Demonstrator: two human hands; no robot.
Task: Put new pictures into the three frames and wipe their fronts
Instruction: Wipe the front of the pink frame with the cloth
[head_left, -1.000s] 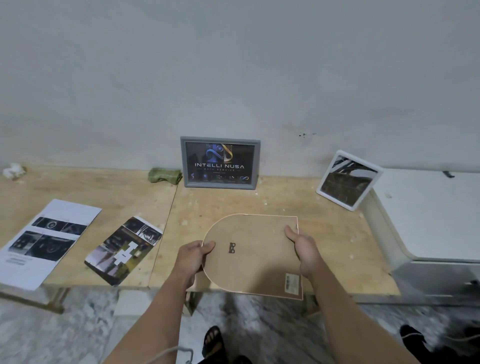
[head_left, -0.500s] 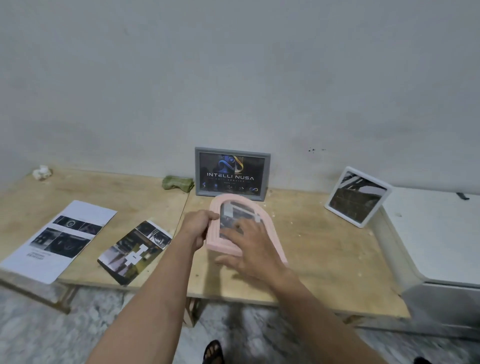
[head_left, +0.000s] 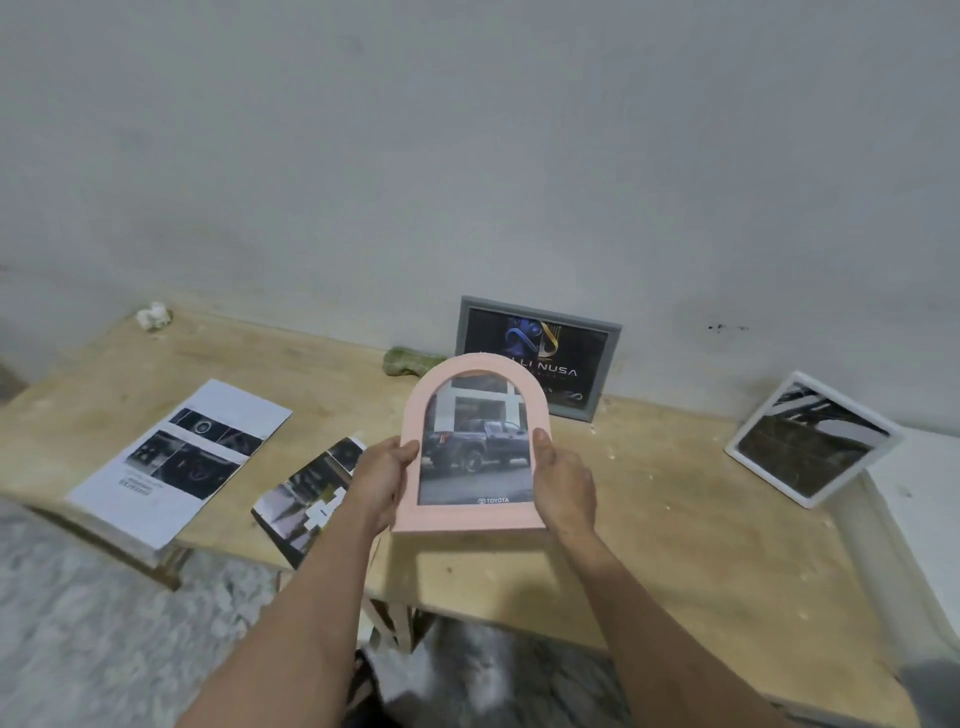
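The wooden desk (head_left: 675, 519) runs along a pale wall. At its left edge lies a white printed sheet (head_left: 182, 462), with a dark photo print (head_left: 306, 493) just beside it near the front edge. A grey frame (head_left: 608, 364) leans on the wall at the back edge; a white square frame (head_left: 810, 441) is propped at the right edge. Above the desk's middle, the pink arched frame (head_left: 467, 452) is held upright, front showing a truck picture. The left hand (head_left: 384, 478) and right hand (head_left: 563, 483) grip its sides, fingers wrapped behind, thumbs in front. A green cloth (head_left: 410, 361) lies at the back edge.
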